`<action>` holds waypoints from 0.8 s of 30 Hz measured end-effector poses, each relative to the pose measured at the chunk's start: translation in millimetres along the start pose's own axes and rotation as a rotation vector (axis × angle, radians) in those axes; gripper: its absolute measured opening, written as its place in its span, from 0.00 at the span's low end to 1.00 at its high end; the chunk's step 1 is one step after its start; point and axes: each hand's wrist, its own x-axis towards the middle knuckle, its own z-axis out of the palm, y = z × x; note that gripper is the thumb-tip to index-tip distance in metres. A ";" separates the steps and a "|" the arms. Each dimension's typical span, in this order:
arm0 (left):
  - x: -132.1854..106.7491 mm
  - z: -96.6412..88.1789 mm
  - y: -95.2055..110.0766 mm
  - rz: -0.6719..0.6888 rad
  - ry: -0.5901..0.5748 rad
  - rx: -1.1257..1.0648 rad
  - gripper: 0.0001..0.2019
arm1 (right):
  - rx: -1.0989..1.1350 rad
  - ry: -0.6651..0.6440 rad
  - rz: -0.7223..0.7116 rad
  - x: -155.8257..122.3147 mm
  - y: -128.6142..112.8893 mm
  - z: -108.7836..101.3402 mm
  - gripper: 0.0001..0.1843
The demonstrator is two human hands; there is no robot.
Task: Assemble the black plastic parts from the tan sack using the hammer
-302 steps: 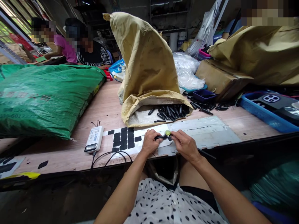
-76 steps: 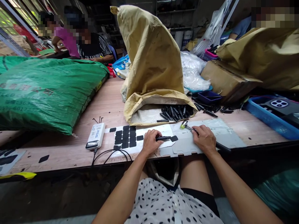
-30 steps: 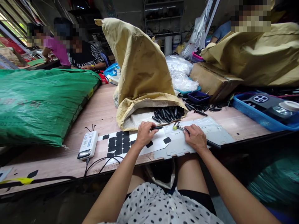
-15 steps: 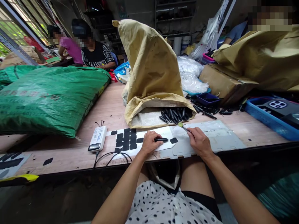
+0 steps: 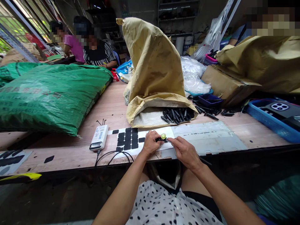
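Observation:
My left hand (image 5: pixel 151 144) is closed around a short black pen-like tube (image 5: pixel 158 139), held just above the table. In my right hand (image 5: pixel 187 153) is a thin metal tool with a round yellow-green head (image 5: pixel 163 136). That head sits right over the tube, seemingly touching it; the exact contact is too small to make out. Beside my left hand lies a white backing sheet (image 5: pixel 167 131) with several black rounded-square stickers (image 5: pixel 127 137). A grey board (image 5: pixel 217 140) lies flat near my right hand. Many similar black tubes (image 5: pixel 177 115) spill inside the mouth of a brown paper sack (image 5: pixel 154 68).
To the left are a large green sack (image 5: pixel 51 97) and a white power bank (image 5: pixel 98 138) with a black cable. On the right stand a cardboard box (image 5: pixel 229 82) and a blue tray (image 5: pixel 269 120) holding a phone. Co-workers (image 5: pixel 98 53) sit beyond the table.
My right hand has moved left, bringing the tool's round head onto the black tube. The loose black sticker that lay between my hands is no longer visible there.

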 end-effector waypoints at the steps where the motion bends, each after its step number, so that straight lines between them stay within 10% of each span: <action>1: 0.1 0.4 0.0 -0.002 0.006 -0.004 0.06 | -0.011 -0.002 0.005 -0.4 0.1 -0.7 0.22; 13: 0.5 1.5 -2.0 -0.013 0.012 -0.039 0.08 | 0.019 0.086 0.096 -12.3 17.2 -10.5 0.19; 24: 1.6 -3.7 4.4 -0.033 -0.069 0.020 0.09 | -0.184 0.114 0.082 -4.0 112.3 -17.4 0.12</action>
